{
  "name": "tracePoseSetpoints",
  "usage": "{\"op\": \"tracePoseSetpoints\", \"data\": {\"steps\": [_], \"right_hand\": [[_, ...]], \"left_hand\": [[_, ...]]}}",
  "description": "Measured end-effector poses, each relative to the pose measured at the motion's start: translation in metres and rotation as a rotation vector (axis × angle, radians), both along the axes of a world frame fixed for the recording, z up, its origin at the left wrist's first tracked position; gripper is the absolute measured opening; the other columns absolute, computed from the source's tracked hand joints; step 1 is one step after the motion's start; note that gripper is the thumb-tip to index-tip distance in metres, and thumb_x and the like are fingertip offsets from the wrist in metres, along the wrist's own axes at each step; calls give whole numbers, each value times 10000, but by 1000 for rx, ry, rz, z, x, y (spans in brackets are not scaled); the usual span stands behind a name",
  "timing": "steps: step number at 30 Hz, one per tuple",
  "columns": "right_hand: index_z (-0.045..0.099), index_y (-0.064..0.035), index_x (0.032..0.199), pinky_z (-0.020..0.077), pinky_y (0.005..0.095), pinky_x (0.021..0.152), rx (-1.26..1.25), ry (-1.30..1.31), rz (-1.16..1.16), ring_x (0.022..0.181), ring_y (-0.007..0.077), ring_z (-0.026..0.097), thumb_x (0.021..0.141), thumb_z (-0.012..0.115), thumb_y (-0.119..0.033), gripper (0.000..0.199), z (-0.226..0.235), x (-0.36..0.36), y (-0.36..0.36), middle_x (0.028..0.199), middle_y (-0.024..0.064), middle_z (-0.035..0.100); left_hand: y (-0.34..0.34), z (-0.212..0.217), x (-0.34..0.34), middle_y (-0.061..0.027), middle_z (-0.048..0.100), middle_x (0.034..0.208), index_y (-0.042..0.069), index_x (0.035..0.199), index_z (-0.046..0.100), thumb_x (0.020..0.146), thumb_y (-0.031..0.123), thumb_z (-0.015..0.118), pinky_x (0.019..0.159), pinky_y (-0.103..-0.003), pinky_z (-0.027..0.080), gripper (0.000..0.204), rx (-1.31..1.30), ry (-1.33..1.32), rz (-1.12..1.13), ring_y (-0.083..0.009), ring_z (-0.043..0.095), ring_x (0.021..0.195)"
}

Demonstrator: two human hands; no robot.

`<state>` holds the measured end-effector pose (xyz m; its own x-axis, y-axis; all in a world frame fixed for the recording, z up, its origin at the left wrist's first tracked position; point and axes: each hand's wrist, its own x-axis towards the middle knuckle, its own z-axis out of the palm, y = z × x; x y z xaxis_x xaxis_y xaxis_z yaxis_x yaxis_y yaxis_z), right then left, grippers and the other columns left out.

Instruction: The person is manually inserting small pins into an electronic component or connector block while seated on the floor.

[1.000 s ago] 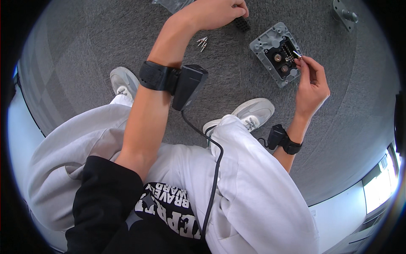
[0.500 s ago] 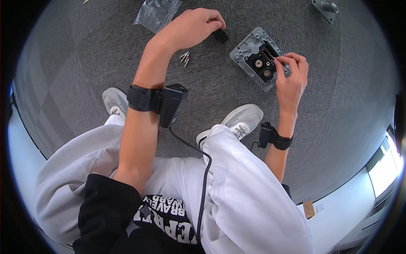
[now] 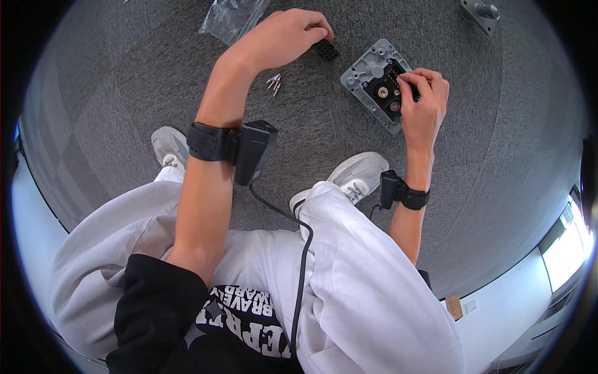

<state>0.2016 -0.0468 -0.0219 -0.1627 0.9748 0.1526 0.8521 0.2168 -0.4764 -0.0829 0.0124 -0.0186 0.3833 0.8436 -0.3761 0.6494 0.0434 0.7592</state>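
Observation:
My left hand (image 3: 283, 38) reaches to the far middle, its fingers closed on the end of a small black connector block (image 3: 326, 51) with rows of holes. To its right a grey metal connector housing (image 3: 356, 80) lies tilted on the carpet, with a black insert (image 3: 375, 84) that carries round metal contacts and a row of pins. My right hand (image 3: 427, 100) is over the housing's right edge. Its thumb and forefinger are pinched together at the row of pins; what they hold, if anything, is hidden. Several small metal pins (image 3: 275, 83) lie below my left hand.
A clear plastic bag (image 3: 230, 19) lies beyond my left forearm. At the far right sits a grey metal part (image 3: 481, 14) with a round stub. My shoes (image 3: 361, 173) rest on the grey carpet, and a black cable (image 3: 303, 262) runs from my left wrist device (image 3: 254, 149) across my lap.
My right hand has shifted slightly left and away from me, so its fingertips sit further along the row of pins. The left hand and the black block have barely moved.

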Motion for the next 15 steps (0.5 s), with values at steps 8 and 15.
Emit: {"op": "tracePoseSetpoints", "data": {"steps": [8,15], "right_hand": [[750,-31,892,502,357,828,5,0,12,957,232,577,818,779,-25,79,-4,-2,1,1002,43,645],[763,-41,913,516,351,808,46,114,-7,937,235,597,815,782,-21,102,10,-13,1,1007,49,662]], "left_hand": [[-6,-11,-5,-54,680,907,94,1207,711,1061,262,510,757,-337,476,300,88,-6,25,-180,600,786],[-1,-3,-7,-9,555,758,80,1191,712,1065,242,508,656,-314,414,289,-92,26,37,-136,502,672]]}}
